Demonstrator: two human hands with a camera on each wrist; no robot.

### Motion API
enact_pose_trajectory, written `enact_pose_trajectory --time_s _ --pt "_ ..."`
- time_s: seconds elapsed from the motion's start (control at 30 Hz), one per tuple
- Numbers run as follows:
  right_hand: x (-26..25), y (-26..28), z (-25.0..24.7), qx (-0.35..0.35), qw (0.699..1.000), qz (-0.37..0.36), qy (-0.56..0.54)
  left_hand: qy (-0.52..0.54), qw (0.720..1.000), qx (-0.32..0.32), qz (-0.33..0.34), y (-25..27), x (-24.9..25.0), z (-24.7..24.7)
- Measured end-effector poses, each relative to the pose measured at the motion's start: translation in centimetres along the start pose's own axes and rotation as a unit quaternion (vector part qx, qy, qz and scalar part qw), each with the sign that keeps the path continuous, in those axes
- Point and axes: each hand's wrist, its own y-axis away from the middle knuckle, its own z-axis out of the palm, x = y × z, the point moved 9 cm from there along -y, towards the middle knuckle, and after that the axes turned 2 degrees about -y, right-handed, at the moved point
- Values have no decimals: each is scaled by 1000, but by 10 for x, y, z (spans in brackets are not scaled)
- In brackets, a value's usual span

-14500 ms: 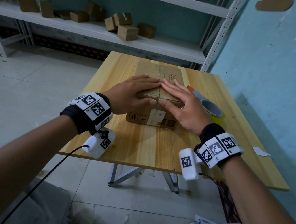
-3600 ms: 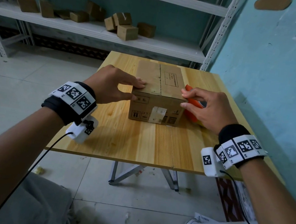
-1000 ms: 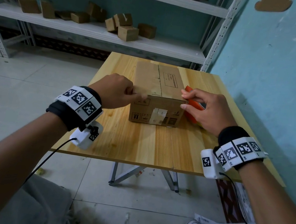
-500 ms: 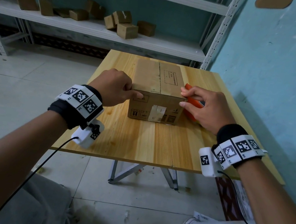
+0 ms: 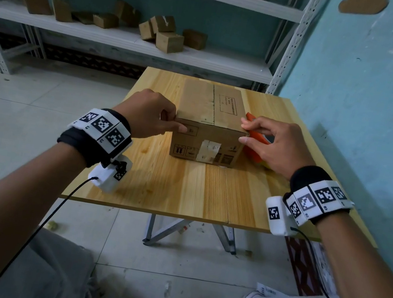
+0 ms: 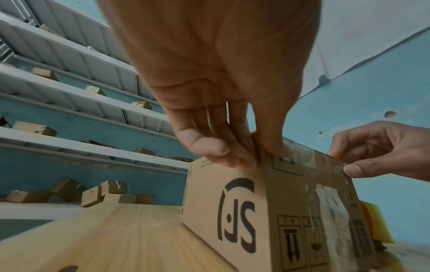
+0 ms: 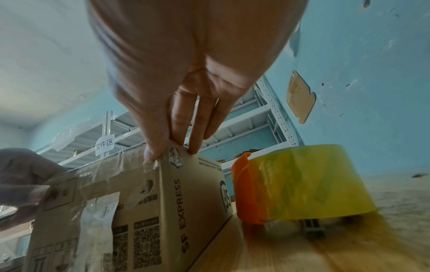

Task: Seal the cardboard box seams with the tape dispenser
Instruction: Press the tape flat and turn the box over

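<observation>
A closed cardboard box (image 5: 212, 105) stands on the wooden table (image 5: 185, 185), with shiny clear tape (image 6: 321, 158) along its front top edge. My left hand (image 5: 175, 122) pinches the front left top corner, thumb on the front face and fingers curled against the left side (image 6: 261, 155). At the front right top corner my right hand (image 5: 243, 132) pinches too, thumb in front and fingers on the right side (image 7: 172, 153). The orange tape dispenser (image 5: 255, 142) with its yellowish roll (image 7: 302, 184) lies on the table right of the box, held by neither hand.
White metal shelves (image 5: 130, 39) behind the table carry several small cardboard boxes. A blue wall (image 5: 363, 97) runs close along the table's right side. Bare tabletop lies in front of the box, and my knees are below the near edge.
Long ago both palms lay flat on the box top; they then went to the front corners. Over the last second the hands and box have barely moved.
</observation>
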Motion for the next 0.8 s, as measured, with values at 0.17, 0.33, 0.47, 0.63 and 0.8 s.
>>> enact_pose_trajectory --time_s 0.17,0.33,0.47,0.63,0.8 --pt "0 0 0 -2 1000 -2 3 21 1000 3 -1 1 -8 -5" --pt "-1 0 0 -5 1000 -2 4 70 998 0 2 4 -12 -8" --pt "-2 1 1 -12 1000 4 -5 95 995 3 8 6 -12 -9" --pt "-3 1 2 -13 1000 5 -1 95 995 4 19 6 -9 -8" --pt "-3 1 1 -8 1000 3 -2 102 995 -4 14 6 -11 -4"
